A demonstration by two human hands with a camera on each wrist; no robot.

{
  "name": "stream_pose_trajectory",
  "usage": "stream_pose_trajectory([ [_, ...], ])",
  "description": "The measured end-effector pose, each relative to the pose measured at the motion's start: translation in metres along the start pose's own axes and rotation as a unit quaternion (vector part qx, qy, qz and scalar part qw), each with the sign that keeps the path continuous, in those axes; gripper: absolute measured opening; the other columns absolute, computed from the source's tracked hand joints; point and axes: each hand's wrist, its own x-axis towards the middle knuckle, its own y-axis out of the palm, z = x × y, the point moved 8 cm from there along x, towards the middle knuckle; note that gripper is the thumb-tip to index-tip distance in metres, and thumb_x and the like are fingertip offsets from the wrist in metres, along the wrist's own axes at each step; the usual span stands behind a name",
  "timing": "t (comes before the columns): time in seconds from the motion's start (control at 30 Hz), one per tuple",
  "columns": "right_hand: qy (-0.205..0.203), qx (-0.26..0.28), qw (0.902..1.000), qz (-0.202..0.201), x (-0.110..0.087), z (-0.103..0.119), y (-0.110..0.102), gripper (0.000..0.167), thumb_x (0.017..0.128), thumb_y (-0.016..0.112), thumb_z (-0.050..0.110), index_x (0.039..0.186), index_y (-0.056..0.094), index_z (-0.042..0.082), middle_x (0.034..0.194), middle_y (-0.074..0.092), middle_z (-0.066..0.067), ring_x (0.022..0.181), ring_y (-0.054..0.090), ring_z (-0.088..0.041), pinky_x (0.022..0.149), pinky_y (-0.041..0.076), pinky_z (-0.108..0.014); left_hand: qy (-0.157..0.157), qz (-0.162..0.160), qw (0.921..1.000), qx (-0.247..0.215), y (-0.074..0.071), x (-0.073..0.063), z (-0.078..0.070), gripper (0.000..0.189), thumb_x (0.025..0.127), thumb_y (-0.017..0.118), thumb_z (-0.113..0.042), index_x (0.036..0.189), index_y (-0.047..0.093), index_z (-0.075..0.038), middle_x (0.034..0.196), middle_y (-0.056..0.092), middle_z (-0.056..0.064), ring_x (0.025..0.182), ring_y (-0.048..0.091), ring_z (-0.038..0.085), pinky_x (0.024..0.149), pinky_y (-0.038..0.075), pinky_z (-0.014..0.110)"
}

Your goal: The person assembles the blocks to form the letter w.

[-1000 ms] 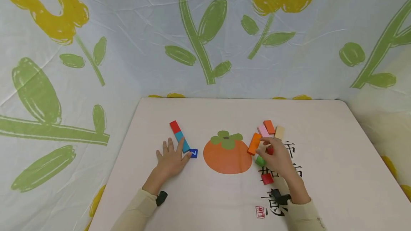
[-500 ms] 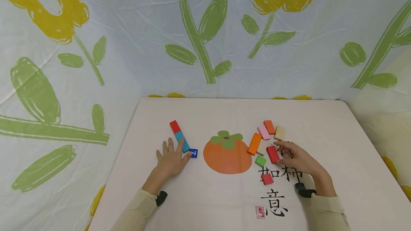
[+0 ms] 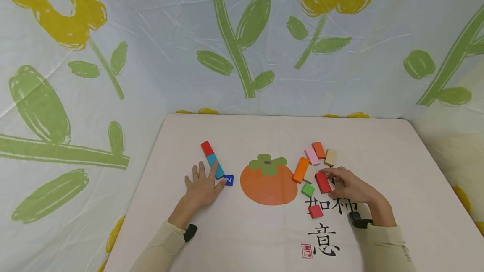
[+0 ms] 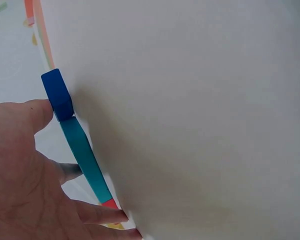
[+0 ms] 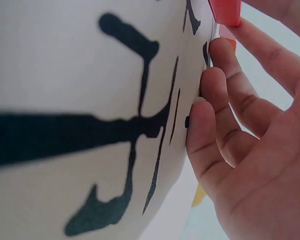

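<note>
My left hand (image 3: 201, 190) lies with fingers spread beside a slanting row of blocks. Its thumb touches the dark blue block (image 3: 228, 180) with a white mark, and its index finger lies against the blue block (image 3: 215, 166). A red block (image 3: 207, 148) ends the row at the far side. Over on the right, my right hand (image 3: 353, 186) pinches a red block (image 3: 323, 182) between index finger and thumb; the block rests on the table. In the right wrist view, the fingertip meets that red block (image 5: 227, 11), and the other fingers (image 5: 202, 125) curl near the tabletop.
Around the right hand lie an orange block (image 3: 301, 170), a beige block (image 3: 309, 173), a pink block (image 3: 311, 155), a green block (image 3: 308, 190) and a smaller red block (image 3: 315, 211). Farther back are another orange block (image 3: 319, 150) and beige block (image 3: 330, 157). A persimmon print (image 3: 268, 186) marks the table.
My right hand has left the beige block beside the orange one and moved right to the red block, its index finger and thumb closing at its ends. The left hand stays put.
</note>
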Motion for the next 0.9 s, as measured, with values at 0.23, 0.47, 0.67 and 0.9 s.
stream_pose_trajectory([
  [0.23, 0.018, 0.004, 0.9998, -0.003, 0.002, -0.002, 0.001, 0.060, 0.082, 0.080, 0.004, 0.137, 0.057, 0.006, 0.111, 0.052, -0.013, 0.098, 0.046, -0.030, 0.072, 0.049, -0.030, -0.003, 0.003, 1.0000, 0.002, -0.001, -0.001, 0.000, 0.079, 0.100, 0.046, -0.058, 0.161, 0.019, -0.016, 0.158, 0.010, 0.038, 0.142, 0.006, 0.061, 0.102, 0.009, 0.082],
  [0.47, 0.037, 0.015, 0.9991, -0.011, -0.002, 0.003, 0.001, 0.060, 0.083, 0.081, 0.011, 0.137, 0.056, 0.007, 0.109, 0.052, -0.011, 0.096, 0.044, -0.028, 0.067, 0.046, -0.030, -0.002, -0.001, 1.0000, -0.002, -0.002, -0.001, -0.002, 0.079, 0.100, 0.048, -0.056, 0.161, 0.021, -0.014, 0.157, 0.012, 0.038, 0.142, 0.007, 0.061, 0.102, 0.010, 0.082],
  [0.67, 0.043, 0.017, 0.9984, -0.033, -0.002, 0.011, 0.001, 0.064, 0.083, 0.083, 0.014, 0.138, 0.053, 0.002, 0.107, 0.055, -0.011, 0.095, 0.047, -0.029, 0.066, 0.048, -0.029, -0.002, -0.001, 1.0000, 0.001, -0.001, 0.001, -0.001, 0.079, 0.100, 0.048, -0.057, 0.161, 0.019, -0.015, 0.158, 0.010, 0.037, 0.142, 0.006, 0.061, 0.102, 0.008, 0.082],
  [0.9, 0.028, 0.020, 0.9969, -0.071, 0.007, 0.034, 0.013, 0.063, 0.085, 0.081, 0.013, 0.140, 0.052, 0.001, 0.113, 0.058, -0.012, 0.097, 0.053, -0.029, 0.069, 0.052, -0.031, -0.001, 0.000, 1.0000, 0.001, -0.001, 0.000, -0.002, 0.080, 0.100, 0.049, -0.056, 0.161, 0.019, -0.014, 0.158, 0.010, 0.037, 0.142, 0.006, 0.061, 0.101, 0.008, 0.082],
])
